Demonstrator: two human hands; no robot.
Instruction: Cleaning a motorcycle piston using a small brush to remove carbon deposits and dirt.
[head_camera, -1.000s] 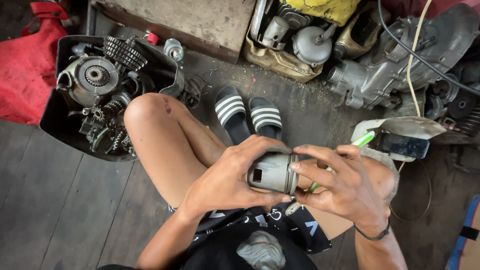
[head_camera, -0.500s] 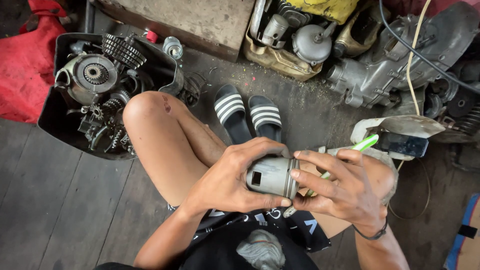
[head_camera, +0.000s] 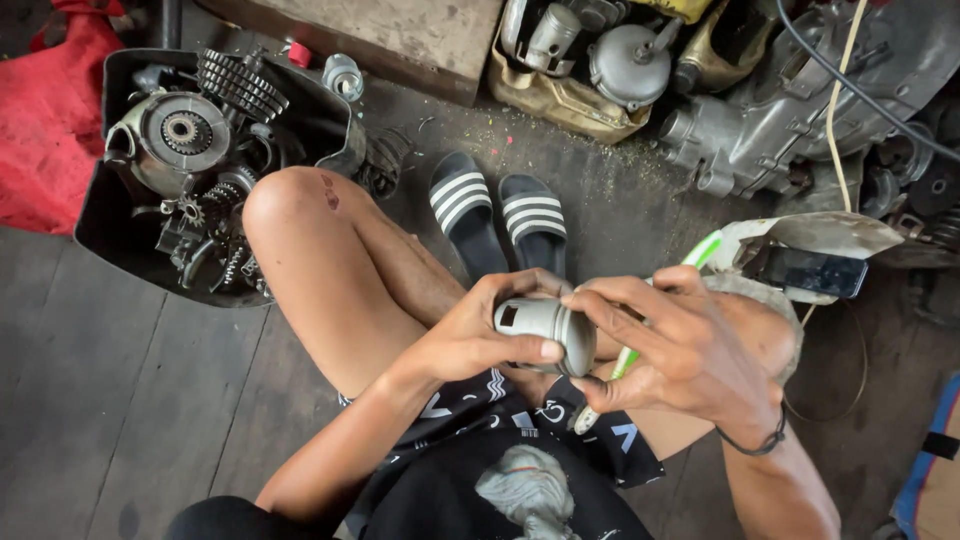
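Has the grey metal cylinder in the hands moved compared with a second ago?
Barely. The grey metal cylinder sits in much the same spot below the striped sandals, held between the left hand and right hand.

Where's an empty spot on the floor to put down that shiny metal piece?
Bare planks lie at lower left, bordered by the black tray of gears, the red cloth and the bent leg. A thin strip runs beside the striped sandals. The top and right are crowded with engine parts. Both hands, left hand and right hand, grip the metal cylinder.
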